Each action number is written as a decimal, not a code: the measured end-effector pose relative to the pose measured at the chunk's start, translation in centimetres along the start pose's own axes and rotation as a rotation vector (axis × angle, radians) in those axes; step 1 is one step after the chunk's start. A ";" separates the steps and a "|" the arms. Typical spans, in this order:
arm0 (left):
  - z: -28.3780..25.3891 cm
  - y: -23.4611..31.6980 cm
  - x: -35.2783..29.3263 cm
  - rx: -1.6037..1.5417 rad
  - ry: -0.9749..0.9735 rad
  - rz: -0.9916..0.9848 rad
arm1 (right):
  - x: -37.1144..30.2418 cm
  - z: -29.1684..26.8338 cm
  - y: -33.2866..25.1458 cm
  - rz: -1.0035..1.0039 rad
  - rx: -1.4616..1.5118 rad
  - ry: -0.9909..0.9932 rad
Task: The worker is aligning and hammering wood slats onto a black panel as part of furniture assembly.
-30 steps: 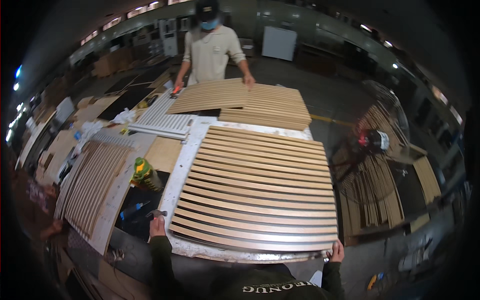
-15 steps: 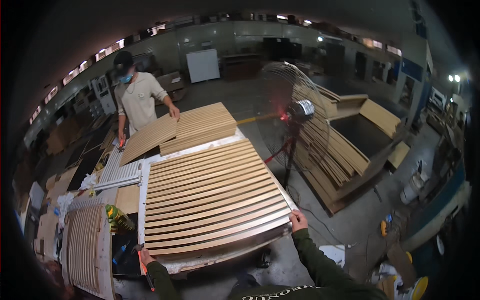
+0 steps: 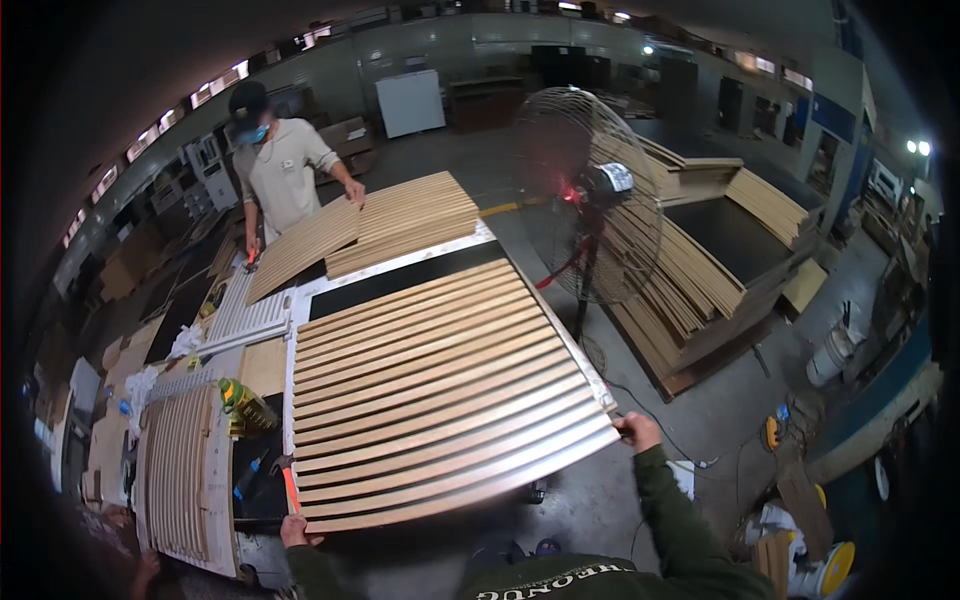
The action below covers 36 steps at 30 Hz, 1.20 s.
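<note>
A slatted wooden panel (image 3: 440,370), with dark grooves between its slats, lies before me and overhangs the table's near edge. My right hand (image 3: 638,432) is closed on its near right corner. At the near left corner, my left hand (image 3: 297,530) is closed around the panel's edge. A claw hammer (image 3: 291,488) with an orange handle runs up from that same hand along the panel's left side. Past the panel's far edge shows a black surface (image 3: 410,278).
Across the table, a co-worker (image 3: 283,180) handles another slatted panel (image 3: 310,245) beside a panel stack (image 3: 415,215). A pedestal fan (image 3: 600,190) stands right, before stacked boards (image 3: 690,270). A yellow-green bottle (image 3: 245,405) is at left. Another person's hand (image 3: 148,565) shows lower left.
The slatted panel has slid toward me, baring a black strip beyond its far edge. Both my hands moved with it, the hammer still in my left. Another person's hand appeared at lower left.
</note>
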<state>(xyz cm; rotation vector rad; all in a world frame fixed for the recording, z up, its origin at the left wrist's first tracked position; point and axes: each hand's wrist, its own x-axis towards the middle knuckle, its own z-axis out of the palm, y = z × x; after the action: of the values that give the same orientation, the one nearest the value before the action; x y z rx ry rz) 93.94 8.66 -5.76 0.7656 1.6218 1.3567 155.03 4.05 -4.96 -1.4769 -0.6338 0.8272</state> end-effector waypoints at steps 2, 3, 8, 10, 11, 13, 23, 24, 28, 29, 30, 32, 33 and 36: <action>-2.0 2.5 -0.1 0.161 -0.252 -0.089 | 1.3 0.4 -4.3 0.084 -0.146 -0.140; -1.0 5.5 -0.3 0.233 -0.310 -0.093 | 1.8 1.6 -6.2 0.099 -0.184 -0.185; 3.0 4.0 7.4 0.578 -0.295 -0.118 | 7.8 5.1 -5.1 0.224 -0.661 -0.383; 4.4 3.1 8.3 0.898 -0.218 0.003 | 9.3 3.9 -1.2 0.190 -0.604 -0.285; 3.6 1.9 8.7 0.779 -0.195 -0.032 | 9.4 3.8 0.1 0.179 -0.572 -0.265; 5.1 5.3 5.3 0.473 -0.129 -0.051 | 6.4 6.3 -2.4 0.129 -0.490 -0.073; 5.3 12.6 8.2 0.421 -0.194 0.402 | 5.8 6.9 -6.5 -0.331 -0.016 0.085; 5.0 13.5 8.4 0.264 -0.194 0.410 | 5.7 8.1 -8.4 -0.352 -0.046 0.033; 5.4 19.9 9.8 0.432 -0.216 0.445 | 7.6 9.3 -12.9 -0.387 -0.131 -0.121; 7.1 21.1 9.7 0.116 -0.286 0.517 | 7.4 10.2 -14.7 -0.373 -0.088 -0.138; 7.7 22.3 9.7 0.155 -0.301 0.536 | 7.7 10.6 -15.1 -0.370 -0.087 -0.138; 9.1 22.7 10.8 0.101 -0.347 0.513 | 9.2 8.6 -15.3 -0.375 -0.198 -0.104; 9.6 22.1 11.3 0.024 -0.349 0.484 | 9.5 8.9 -15.2 -0.380 -0.159 -0.075; 8.5 17.2 14.1 -0.082 -0.373 0.353 | 10.5 8.5 -13.6 -0.384 -0.268 -0.179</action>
<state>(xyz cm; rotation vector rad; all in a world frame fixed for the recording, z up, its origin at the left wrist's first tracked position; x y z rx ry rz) 94.13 28.43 7.45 1.2170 1.1679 1.4093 155.60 18.64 7.43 -1.4615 -1.1596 0.5924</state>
